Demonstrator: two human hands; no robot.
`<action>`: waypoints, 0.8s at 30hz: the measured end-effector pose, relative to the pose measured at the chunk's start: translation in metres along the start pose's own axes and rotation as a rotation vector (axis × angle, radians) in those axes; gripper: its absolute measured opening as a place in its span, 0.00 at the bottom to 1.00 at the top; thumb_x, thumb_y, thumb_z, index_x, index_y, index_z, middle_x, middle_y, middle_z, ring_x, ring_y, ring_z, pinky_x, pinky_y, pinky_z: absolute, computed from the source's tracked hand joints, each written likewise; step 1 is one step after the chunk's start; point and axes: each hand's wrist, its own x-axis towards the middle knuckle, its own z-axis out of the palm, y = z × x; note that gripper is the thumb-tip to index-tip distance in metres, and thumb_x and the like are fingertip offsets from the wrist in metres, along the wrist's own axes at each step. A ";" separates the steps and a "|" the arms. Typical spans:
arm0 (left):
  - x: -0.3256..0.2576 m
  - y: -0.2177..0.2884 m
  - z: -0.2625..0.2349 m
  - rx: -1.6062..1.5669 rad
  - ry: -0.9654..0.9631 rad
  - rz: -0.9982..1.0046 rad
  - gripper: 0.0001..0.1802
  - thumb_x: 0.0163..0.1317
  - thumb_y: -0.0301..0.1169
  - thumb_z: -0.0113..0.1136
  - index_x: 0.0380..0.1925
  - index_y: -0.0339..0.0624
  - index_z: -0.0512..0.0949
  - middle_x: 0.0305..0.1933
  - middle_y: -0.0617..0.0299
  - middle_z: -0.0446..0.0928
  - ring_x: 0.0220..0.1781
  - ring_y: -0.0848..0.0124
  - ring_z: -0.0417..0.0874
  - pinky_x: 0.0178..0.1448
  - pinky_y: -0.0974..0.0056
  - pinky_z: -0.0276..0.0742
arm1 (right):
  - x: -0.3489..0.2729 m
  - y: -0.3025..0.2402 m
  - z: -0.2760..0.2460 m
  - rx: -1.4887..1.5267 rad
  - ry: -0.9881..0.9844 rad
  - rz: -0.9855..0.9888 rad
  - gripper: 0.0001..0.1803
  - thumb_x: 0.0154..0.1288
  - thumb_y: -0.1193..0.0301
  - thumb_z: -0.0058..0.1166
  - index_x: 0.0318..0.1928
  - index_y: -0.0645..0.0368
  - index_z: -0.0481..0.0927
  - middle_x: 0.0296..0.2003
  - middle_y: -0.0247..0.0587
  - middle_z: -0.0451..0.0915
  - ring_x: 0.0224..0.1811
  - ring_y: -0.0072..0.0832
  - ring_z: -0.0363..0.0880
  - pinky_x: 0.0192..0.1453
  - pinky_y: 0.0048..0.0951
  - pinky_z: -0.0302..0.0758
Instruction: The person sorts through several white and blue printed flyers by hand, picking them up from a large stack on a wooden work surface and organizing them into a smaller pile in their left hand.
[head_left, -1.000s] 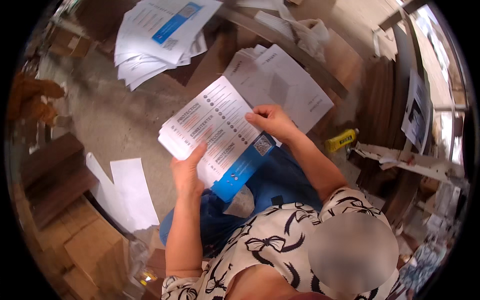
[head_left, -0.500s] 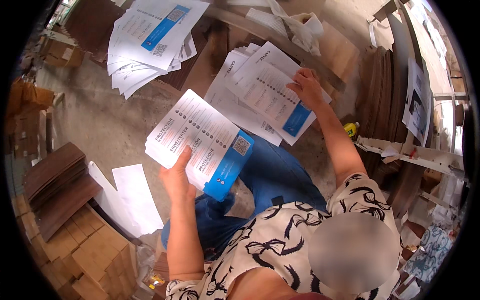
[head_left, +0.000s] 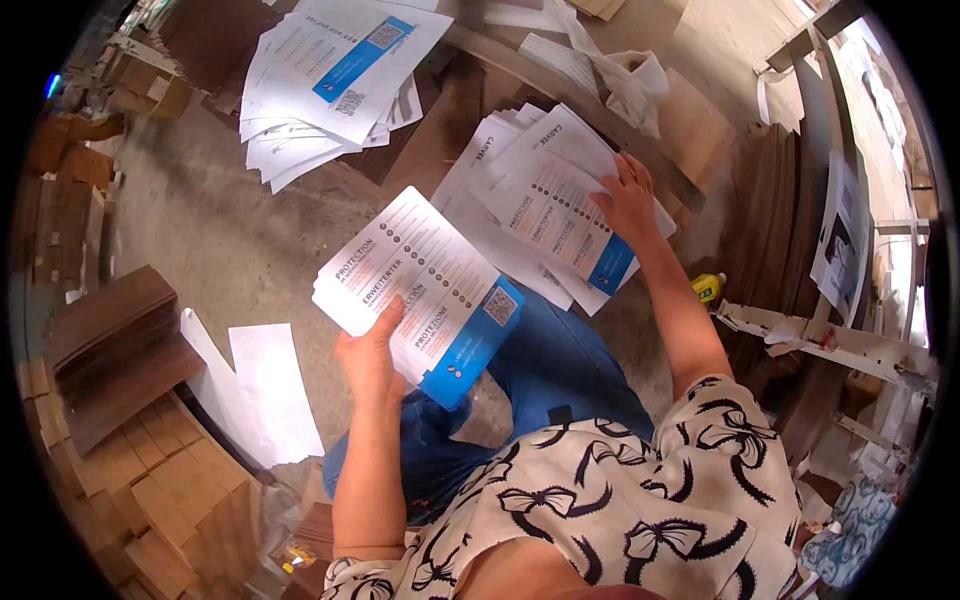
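Note:
A stack of white leaflets with blue bands [head_left: 425,290] is gripped in my left hand [head_left: 375,350], the thumb on top and the fingers hidden beneath. My right hand [head_left: 636,205] rests with fingers apart on the right edge of a single matching leaflet [head_left: 565,215]. That leaflet lies on large white printed sheets [head_left: 510,185], which overlap in a loose fan beyond my knee. Farther left is another fanned pile of white sheets [head_left: 300,90], with a blue-banded leaflet [head_left: 365,60] on its top sheet.
Dark brown boards [head_left: 125,350] and cardboard boxes [head_left: 165,490] are stacked at the left, beside blank white paper [head_left: 275,385]. More brown panels [head_left: 765,200] stand at the right near a yellow bottle [head_left: 708,288]. White wrapping [head_left: 625,85] lies at the back.
The whole view has shifted, moving the scene slightly right and down. The leaflet under my right hand was blurred and is now sharp. My left hand still holds the stack.

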 end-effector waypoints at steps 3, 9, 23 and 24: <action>0.000 -0.001 -0.002 -0.014 -0.005 -0.007 0.23 0.50 0.18 0.66 0.48 0.30 0.73 0.46 0.51 0.79 0.45 0.62 0.81 0.50 0.60 0.78 | 0.003 -0.004 -0.005 -0.008 -0.012 -0.010 0.14 0.50 0.65 0.65 0.37 0.57 0.81 0.59 0.51 0.69 0.66 0.46 0.58 0.68 0.43 0.57; 0.000 0.000 -0.001 -0.032 -0.018 -0.006 0.23 0.50 0.17 0.65 0.48 0.30 0.72 0.46 0.51 0.79 0.45 0.62 0.82 0.49 0.61 0.79 | 0.011 0.003 -0.007 0.040 -0.101 -0.027 0.13 0.48 0.66 0.66 0.35 0.57 0.82 0.59 0.48 0.69 0.65 0.45 0.58 0.67 0.42 0.58; 0.003 -0.004 -0.006 -0.087 -0.007 -0.060 0.22 0.49 0.18 0.67 0.47 0.30 0.74 0.45 0.51 0.80 0.43 0.62 0.82 0.47 0.58 0.80 | 0.017 -0.006 -0.009 0.247 -0.059 0.027 0.11 0.53 0.71 0.61 0.37 0.60 0.80 0.49 0.48 0.72 0.53 0.45 0.71 0.54 0.38 0.71; 0.003 -0.001 -0.011 -0.084 0.002 -0.072 0.22 0.49 0.18 0.66 0.46 0.30 0.75 0.44 0.51 0.80 0.42 0.62 0.82 0.46 0.58 0.80 | 0.020 -0.015 -0.014 0.258 -0.039 0.064 0.09 0.55 0.71 0.58 0.37 0.60 0.80 0.47 0.48 0.74 0.51 0.44 0.73 0.53 0.39 0.72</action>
